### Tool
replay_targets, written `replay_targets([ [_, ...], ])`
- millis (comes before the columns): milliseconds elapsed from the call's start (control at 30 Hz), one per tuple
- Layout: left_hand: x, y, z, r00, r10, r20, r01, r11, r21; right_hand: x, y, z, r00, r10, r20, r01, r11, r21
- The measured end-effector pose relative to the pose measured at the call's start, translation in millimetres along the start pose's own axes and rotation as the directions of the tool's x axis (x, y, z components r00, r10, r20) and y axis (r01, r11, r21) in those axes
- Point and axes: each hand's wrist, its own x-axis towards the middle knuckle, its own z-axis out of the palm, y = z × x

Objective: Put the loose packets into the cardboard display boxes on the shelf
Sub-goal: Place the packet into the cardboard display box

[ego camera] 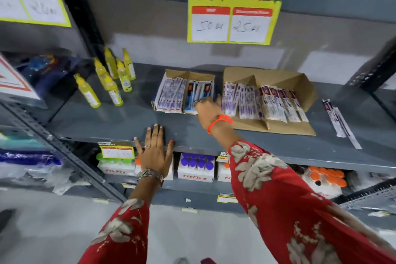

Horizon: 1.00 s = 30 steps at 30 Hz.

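Note:
Two cardboard display boxes stand on the grey shelf (128,120). The smaller left box (171,74) holds white-purple packets and blue packets (194,94). The wider right box (278,79) holds rows of white-purple packets (263,103). My right hand (209,108) is at the front right corner of the left box, fingers on the blue packets; whether it grips one I cannot tell. My left hand (155,152) lies flat and open on the shelf's front edge. Loose packets (338,120) lie on the shelf at the far right.
Several yellow bottles (111,79) stand on the shelf to the left of the boxes. A yellow price sign (233,6) hangs from the shelf above. The lower shelf holds white boxes with purple caps (196,166) and orange caps (327,176).

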Motion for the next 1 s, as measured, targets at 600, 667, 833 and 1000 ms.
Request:
replay_targets([
  [600, 1, -4, 6, 0.999, -0.003, -0.042, 0.0, 0.997, -0.074, 5, -17, 1, 0.992, 0.052, -0.115, -0.044, 0.996, 0.076],
  [667, 1, -3, 6, 0.999, -0.002, -0.038, 0.0, 0.998, -0.068, 4, -20, 2, 0.982, 0.065, -0.177, -0.042, 0.991, 0.131],
  [833, 0, -3, 4, 0.999, 0.002, -0.032, -0.004, 0.998, -0.056, 6, -22, 7, 0.986, 0.077, -0.15, -0.052, 0.985, 0.162],
  [1000, 0, -4, 2, 1.0, 0.014, -0.024, -0.016, 0.999, -0.047, 6, -21, 8, 0.975, 0.167, -0.145, -0.128, 0.96, 0.249],
])
